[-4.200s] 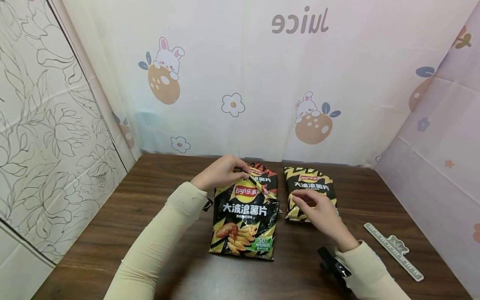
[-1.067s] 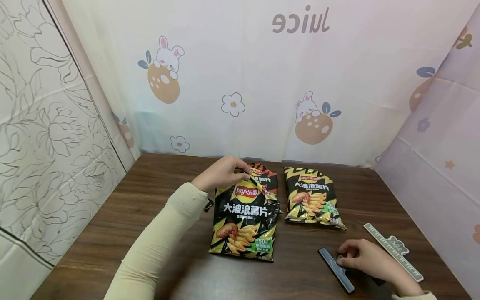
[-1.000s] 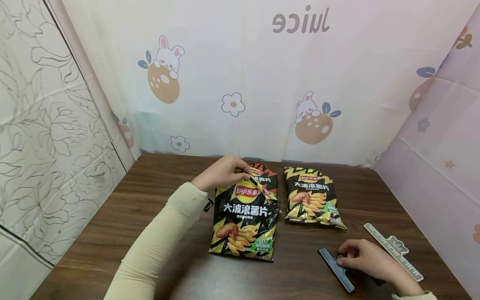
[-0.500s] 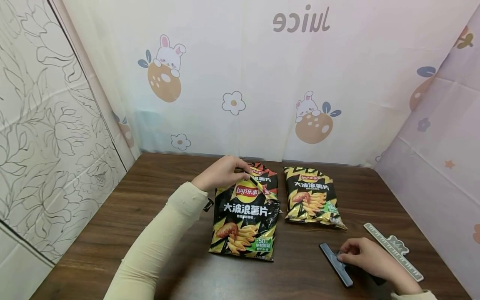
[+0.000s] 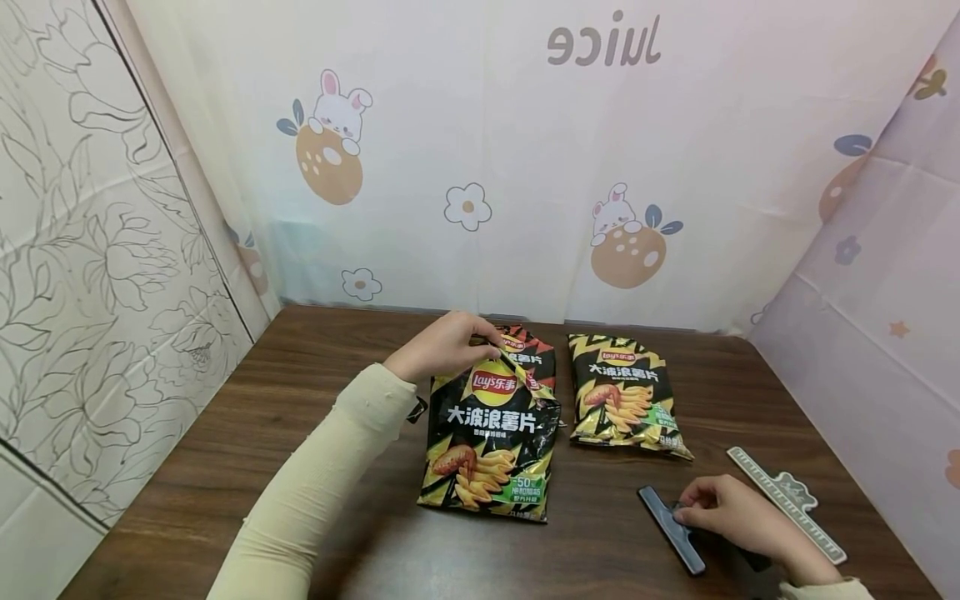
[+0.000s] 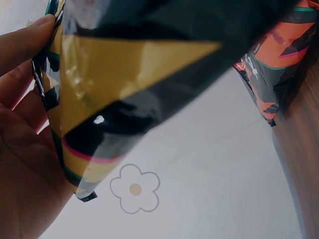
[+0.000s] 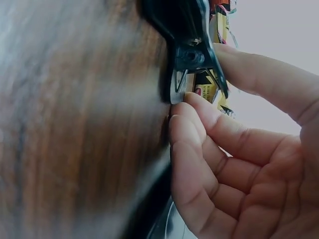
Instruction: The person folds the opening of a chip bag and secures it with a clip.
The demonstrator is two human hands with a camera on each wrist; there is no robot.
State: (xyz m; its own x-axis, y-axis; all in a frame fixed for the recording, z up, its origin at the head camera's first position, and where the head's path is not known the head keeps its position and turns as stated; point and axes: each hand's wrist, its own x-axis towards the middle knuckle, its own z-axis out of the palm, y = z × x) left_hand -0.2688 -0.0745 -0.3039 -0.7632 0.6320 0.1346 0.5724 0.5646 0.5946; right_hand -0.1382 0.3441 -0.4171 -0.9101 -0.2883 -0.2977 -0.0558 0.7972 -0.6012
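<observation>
In the head view, the left hand point(image 5: 446, 346) pinches the folded top edge of a black and yellow chip bag point(image 5: 487, 442); the left wrist view shows its thumb and fingers on either side of the foil point(image 6: 114, 84). At the front right, the right hand point(image 5: 731, 512) pinches the handle of a dark grey bar clip point(image 5: 672, 532) on the table. The right wrist view shows the thumb and fingertips of that hand point(image 7: 239, 149) around the clip's spring handle point(image 7: 192, 55).
Behind the held bag lies a red and black bag point(image 5: 542, 350). Another yellow and black bag point(image 5: 622, 396) lies to its right. A pale green clip point(image 5: 787, 500) rests near the right edge of the brown table point(image 5: 300, 358), beyond the right hand. Patterned cloth stands behind.
The right hand has moved from over the right bag to the dark clip at the front right and taken hold of its handle. The clip has turned slightly. The left hand keeps its hold.
</observation>
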